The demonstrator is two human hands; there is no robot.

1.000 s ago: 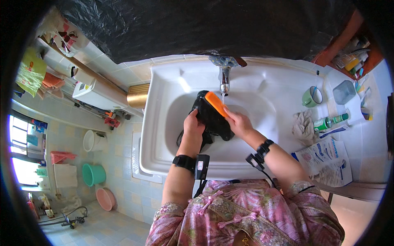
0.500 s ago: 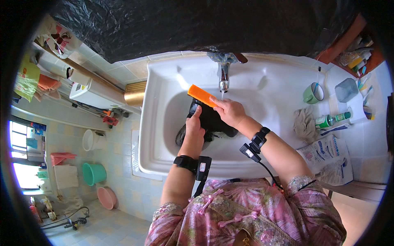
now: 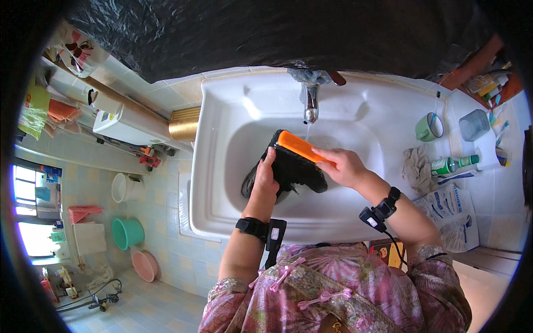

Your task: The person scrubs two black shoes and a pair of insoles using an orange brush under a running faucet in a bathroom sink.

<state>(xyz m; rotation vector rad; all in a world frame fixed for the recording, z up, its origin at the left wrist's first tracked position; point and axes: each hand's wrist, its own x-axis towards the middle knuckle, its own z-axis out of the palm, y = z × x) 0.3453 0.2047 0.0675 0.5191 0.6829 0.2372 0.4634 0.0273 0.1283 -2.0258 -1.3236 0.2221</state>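
Note:
My left hand [image 3: 264, 180] is closed on a black cloth item [image 3: 297, 169], thumb up along its upper edge, holding it raised in the sink basin. Its exact kind cannot be made out; the lower part hangs in folds into the bowl. Closed round one end of an orange scrubbing brush [image 3: 302, 146], my right hand [image 3: 344, 167] lays the brush across the top of the black cloth; its bristle side is turned down and mostly hidden. Just behind the brush, a thin stream of water falls from the metal faucet [image 3: 312, 105].
Round both hands is the white sink [image 3: 218, 111]. On its right ledge stand a green mug [image 3: 428, 127], a grey rag [image 3: 417, 169], a green bottle [image 3: 444, 165] and a printed plastic bag [image 3: 449, 216]. Black plastic sheeting [image 3: 266, 39] covers the far side. Basins [image 3: 127, 233] sit at lower left.
My right hand and the brush have moved right and slightly nearer, away from under the faucet. My left hand still holds the black cloth, its upper edge now more spread out.

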